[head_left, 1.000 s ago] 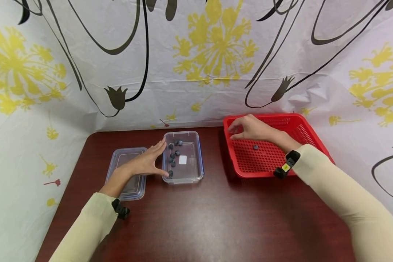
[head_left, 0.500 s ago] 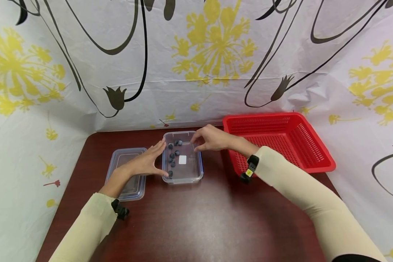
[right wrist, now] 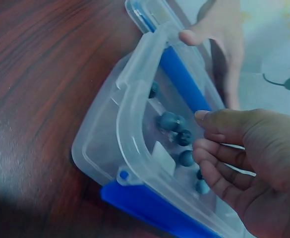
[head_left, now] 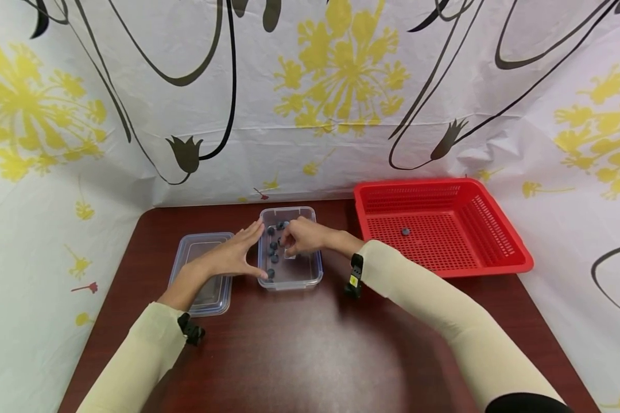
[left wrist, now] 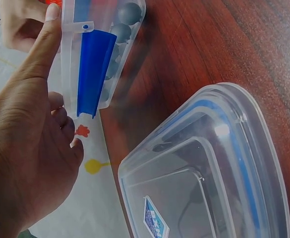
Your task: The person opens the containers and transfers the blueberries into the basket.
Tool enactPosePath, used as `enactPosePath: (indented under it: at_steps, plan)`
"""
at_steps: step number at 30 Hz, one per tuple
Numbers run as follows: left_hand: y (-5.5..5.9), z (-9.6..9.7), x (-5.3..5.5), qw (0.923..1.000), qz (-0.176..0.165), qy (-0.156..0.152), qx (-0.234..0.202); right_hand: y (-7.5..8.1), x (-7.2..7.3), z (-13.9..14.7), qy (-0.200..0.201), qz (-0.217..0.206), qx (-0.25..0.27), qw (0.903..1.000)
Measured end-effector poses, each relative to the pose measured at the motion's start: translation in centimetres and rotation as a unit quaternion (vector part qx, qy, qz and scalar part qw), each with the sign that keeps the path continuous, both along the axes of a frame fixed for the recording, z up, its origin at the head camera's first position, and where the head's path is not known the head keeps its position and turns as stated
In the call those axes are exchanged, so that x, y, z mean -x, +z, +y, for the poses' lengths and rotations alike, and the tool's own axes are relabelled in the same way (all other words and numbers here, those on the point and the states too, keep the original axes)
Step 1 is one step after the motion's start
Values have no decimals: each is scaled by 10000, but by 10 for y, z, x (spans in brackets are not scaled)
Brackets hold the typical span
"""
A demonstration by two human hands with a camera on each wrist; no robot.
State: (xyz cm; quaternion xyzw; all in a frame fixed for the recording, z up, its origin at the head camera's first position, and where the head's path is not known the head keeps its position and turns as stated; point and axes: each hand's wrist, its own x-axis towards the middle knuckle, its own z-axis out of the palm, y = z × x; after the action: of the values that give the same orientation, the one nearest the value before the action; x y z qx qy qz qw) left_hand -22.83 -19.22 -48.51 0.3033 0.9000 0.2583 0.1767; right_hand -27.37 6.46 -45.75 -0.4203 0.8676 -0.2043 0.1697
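A clear plastic box (head_left: 302, 272) with blue side clips stands on the table, several blueberries (head_left: 274, 258) and a small white square in it. My right hand (head_left: 303, 236) reaches in over its right side, fingers bent and pointing down above the berries. In the right wrist view the thumb and fingers (right wrist: 204, 154) show nothing between their tips. My left hand (head_left: 232, 255) is spread along the box's left side, thumb at the near corner and index finger at the far one. A clear lid (head_left: 214, 304) with a blue seal lies partly under the left hand.
A red perforated basket (head_left: 496, 267) stands at the back right, one blueberry (head_left: 405, 232) on its bottom. A patterned white sheet (head_left: 310, 149) rises behind and beside the dark wooden table (head_left: 310, 344).
My right hand has moved left from the red basket, across the table, into the clear box. The left hand stays at the box's left side.
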Motion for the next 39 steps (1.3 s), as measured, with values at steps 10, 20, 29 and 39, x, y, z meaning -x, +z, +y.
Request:
enactPosePath:
  at_steps: [10,20,29,39]
  plan:
    - [-2,0,2,9998,157,-72,43,-17,-3,-15,-291,120,-328,9990]
    - [-2,0,1,9999,155,-67,4,-30,-7,-22,-552,326,-341,9974]
    - [-2,1,1,9999,114,-1,58,-36,-11,-28,-826,647,-363,9938]
    - [0,0,-1,10000,84,-43,-11,-40,-13,-27,-797,764,-284,9935]
